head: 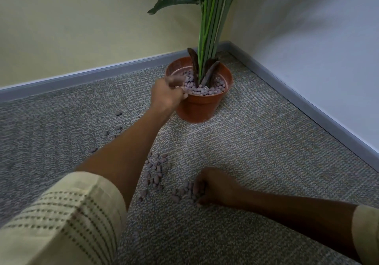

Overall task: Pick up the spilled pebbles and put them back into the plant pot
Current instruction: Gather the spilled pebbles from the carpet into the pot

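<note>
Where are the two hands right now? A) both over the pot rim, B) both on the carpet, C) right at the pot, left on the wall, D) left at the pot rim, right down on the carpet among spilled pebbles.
D: the left hand is at the rim of the plant pot, while the right hand rests on the carpet among the spilled pebbles.

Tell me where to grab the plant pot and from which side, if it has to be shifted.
Grip the pot by its orange side wall just under the rim, from the near side. It stands upright in the wall corner, so the back is boxed in, and the stems fill the top. The left hand is at the rim already.
</note>
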`<state>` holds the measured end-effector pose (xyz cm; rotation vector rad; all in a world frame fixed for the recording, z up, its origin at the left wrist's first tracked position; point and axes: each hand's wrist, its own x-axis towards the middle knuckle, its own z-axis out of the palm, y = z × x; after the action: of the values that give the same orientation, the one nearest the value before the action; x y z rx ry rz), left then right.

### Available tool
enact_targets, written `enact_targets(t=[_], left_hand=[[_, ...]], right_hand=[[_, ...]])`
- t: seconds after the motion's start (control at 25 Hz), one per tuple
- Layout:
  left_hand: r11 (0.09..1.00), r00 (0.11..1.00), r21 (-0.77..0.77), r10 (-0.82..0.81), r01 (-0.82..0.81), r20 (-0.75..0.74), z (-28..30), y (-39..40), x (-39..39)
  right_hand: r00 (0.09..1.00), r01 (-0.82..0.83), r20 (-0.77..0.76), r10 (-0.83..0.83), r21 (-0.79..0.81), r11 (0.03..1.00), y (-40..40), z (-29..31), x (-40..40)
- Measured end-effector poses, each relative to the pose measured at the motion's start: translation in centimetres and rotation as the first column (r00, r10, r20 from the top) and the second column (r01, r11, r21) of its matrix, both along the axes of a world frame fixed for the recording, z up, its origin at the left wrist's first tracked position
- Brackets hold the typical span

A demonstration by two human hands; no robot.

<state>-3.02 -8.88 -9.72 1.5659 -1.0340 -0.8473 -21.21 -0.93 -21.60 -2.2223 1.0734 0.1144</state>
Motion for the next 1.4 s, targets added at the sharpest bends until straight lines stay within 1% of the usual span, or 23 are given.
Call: enact_targets(t=[0.04,0.08,0.12,0.2,0.28,0.36,0.4,0.48,0.52,0.56,0.64,0.72,0.8,0.88,0.96,1.04,1.12,1.16,1.2,1.24,1.28,1.32,1.4], left_hand=[[1.000,0.998,-0.010,0.009,-0.009,-0.054,-0.2,0.8,0.1],[1.000,0.998,-0.002,0.003,-0.003,-0.070,-0.7,1.7,0.3],[0.999,0.999,0.034,-0.032,0.033,-0.030,-1.6,2.8,0.5],[0.969,0.969,0.165,-0.207,0.185,0.132,-3.8,4.9,1.1],[0.884,0.859,0.307,-0.435,0.352,0.269,-5.9,6.3,1.3],[0.763,0.703,0.437,-0.629,0.476,0.332,-7.6,7.1,0.9],[0.707,0.621,0.497,-0.696,0.503,0.362,-8.3,7.4,0.6],[0.629,0.485,0.582,-0.774,0.515,0.406,-9.4,8.1,-0.2],[0.605,0.444,0.604,-0.794,0.519,0.414,-9.9,8.4,-0.6],[0.592,0.425,0.610,-0.805,0.527,0.413,-10.4,8.8,-0.9],[0.594,0.451,0.601,-0.802,0.535,0.392,-11.2,9.2,-1.4],[0.613,0.483,0.579,-0.787,0.538,0.384,-11.5,9.4,-1.7],[0.608,0.475,0.571,-0.792,0.552,0.384,-11.4,9.5,-1.8],[0.594,0.452,0.574,-0.803,0.563,0.388,-11.2,9.6,-1.8],[0.588,0.455,0.566,-0.808,0.578,0.375,-11.0,9.7,-1.6],[0.593,0.470,0.563,-0.804,0.576,0.365,-11.1,9.9,-1.4],[0.614,0.499,0.564,-0.785,0.553,0.366,-11.4,10.0,-1.2],[0.625,0.518,0.561,-0.775,0.543,0.363,-11.4,10.1,-1.1],[0.632,0.528,0.559,-0.768,0.537,0.361,-11.3,10.0,-1.0],[0.637,0.531,0.560,-0.764,0.530,0.367,-11.2,10.0,-0.9],[0.645,0.531,0.561,-0.757,0.519,0.379,-11.2,10.0,-0.7],[0.659,0.537,0.559,-0.746,0.504,0.394,-11.1,10.0,-0.6],[0.691,0.560,0.560,-0.713,0.457,0.423,-11.2,9.9,-0.1]], right_hand=[[1.000,-0.012,-0.003,0.012,0.013,1.000,0.0,0.1,0.2],[1.000,-0.030,-0.007,0.031,0.017,0.999,-0.1,0.0,0.3],[0.999,-0.048,-0.006,0.048,0.016,0.999,-0.1,0.0,0.4],[0.998,-0.047,0.033,0.045,0.054,0.997,-0.3,-0.3,0.4],[0.990,0.042,0.124,-0.062,0.161,0.986,-0.9,0.0,0.3],[0.952,0.175,0.206,-0.225,0.235,0.956,-2.1,1.7,0.5],[0.928,0.228,0.238,-0.286,0.245,0.942,-2.9,3.1,0.7],[0.887,0.294,0.307,-0.345,0.201,0.935,-5.1,6.4,1.0],[0.863,0.313,0.358,-0.355,0.173,0.934,-6.3,8.1,1.3],[0.832,0.338,0.413,-0.371,0.152,0.929,-7.5,9.7,1.6],[0.752,0.408,0.515,-0.412,0.126,0.904,-10.0,12.2,2.5],[0.694,0.463,0.585,-0.420,0.084,0.882,-12.0,13.7,3.5],[0.674,0.507,0.599,-0.433,0.051,0.860,-13.7,14.2,4.4],[0.673,0.556,0.559,-0.485,0.051,0.830,-14.7,13.9,4.8],[0.661,0.594,0.530,-0.531,0.063,0.802,-15.3,13.4,4.8],[0.626,0.645,0.567,-0.535,0.010,0.765,-15.5,13.0,4.5],[0.593,0.657,0.634,-0.497,-0.023,0.754,-14.4,12.7,4.0],[0.610,0.640,0.635,-0.474,-0.041,0.767,-13.4,12.2,3.7],[0.656,0.600,0.605,-0.451,-0.057,0.798,-12.0,11.4,3.4],[0.726,0.529,0.546,-0.417,-0.057,0.847,-10.4,10.4,2.9],[0.805,0.428,0.467,-0.367,-0.029,0.903,-8.7,9.1,2.4],[0.875,0.320,0.374,-0.309,0.035,0.947,-7.0,7.6,1.9],[0.970,0.140,0.175,-0.170,0.171,0.975,-4.4,4.8,1.2]])
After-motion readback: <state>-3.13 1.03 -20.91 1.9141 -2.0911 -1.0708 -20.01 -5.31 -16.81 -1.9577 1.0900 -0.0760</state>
